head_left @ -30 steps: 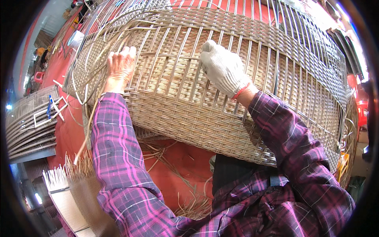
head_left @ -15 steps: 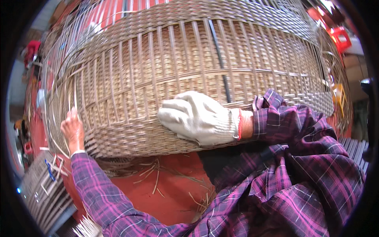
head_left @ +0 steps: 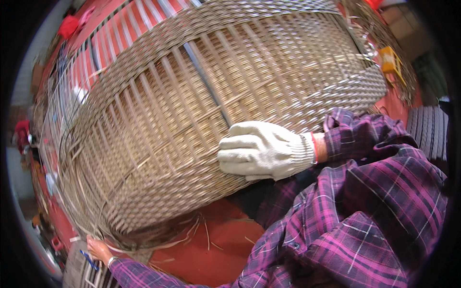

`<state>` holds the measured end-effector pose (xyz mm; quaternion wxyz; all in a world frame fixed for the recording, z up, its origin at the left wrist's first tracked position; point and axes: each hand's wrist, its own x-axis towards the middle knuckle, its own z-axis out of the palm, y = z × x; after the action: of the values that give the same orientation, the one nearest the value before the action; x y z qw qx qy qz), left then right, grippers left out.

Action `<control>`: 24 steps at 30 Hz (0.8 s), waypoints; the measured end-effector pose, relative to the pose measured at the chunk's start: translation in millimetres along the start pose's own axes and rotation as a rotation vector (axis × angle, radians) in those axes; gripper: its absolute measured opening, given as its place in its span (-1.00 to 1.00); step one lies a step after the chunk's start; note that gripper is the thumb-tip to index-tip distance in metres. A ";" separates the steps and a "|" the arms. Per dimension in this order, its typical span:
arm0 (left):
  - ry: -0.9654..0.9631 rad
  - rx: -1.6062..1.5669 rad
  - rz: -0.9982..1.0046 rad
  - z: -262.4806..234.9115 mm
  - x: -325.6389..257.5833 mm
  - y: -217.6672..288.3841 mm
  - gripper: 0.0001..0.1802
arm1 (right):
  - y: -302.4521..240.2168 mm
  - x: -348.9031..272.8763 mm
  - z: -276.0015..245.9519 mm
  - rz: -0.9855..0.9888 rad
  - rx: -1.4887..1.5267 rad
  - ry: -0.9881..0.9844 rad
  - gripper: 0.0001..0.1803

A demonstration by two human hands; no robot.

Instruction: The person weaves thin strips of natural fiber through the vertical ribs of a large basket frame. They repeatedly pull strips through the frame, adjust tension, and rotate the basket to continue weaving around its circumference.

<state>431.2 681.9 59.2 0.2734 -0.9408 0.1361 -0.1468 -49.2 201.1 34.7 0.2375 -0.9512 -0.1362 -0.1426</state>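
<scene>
A large brown wicker panel (head_left: 168, 115), woven from flat strands over uprights, fills the middle, with one dark strip (head_left: 204, 74) running across it. My right hand (head_left: 266, 150), in a white knitted glove, lies over its near woven border with the fingers side by side and bent slightly on the weave. At the lower left, beyond the panel's near left corner, is my bare left hand (head_left: 98, 249). Its fingers are closed, apparently on a thin weaving strand (head_left: 100, 218) leading up to the panel; the fingertips are small and partly hidden.
Loose strand offcuts (head_left: 207, 233) lie on the red floor (head_left: 218, 257). A blue narrow object (head_left: 90, 260) rests beside my left hand. To the right are a yellow stool-like object (head_left: 391, 62) and a grey ribbed stack (head_left: 429, 129); cardboard boxes (head_left: 408, 29) stand behind.
My left hand has moved down and outward, past the panel's left corner. The panel appears tilted in view, its left end lower. My gloved right hand stays on the near border.
</scene>
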 end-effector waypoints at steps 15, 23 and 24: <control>0.464 -0.641 0.770 -154.5 -86.5 303.4 -0.68 | 46.4 -224.2 -113.2 0.776 -0.560 0.359 -0.60; 0.417 -0.508 0.610 -145.9 -98.8 304.8 -0.67 | 123.0 -358.9 -175.3 1.299 -0.557 0.586 -0.66; 0.418 -0.479 0.597 -149.3 -104.9 305.0 -0.67 | 132.6 -364.0 -182.7 1.170 -0.348 0.572 -0.69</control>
<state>228.7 398.3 -10.6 0.0447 -0.8472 0.4847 -0.2129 -379.3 -70.9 12.4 0.1456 -0.8174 0.4948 -0.2565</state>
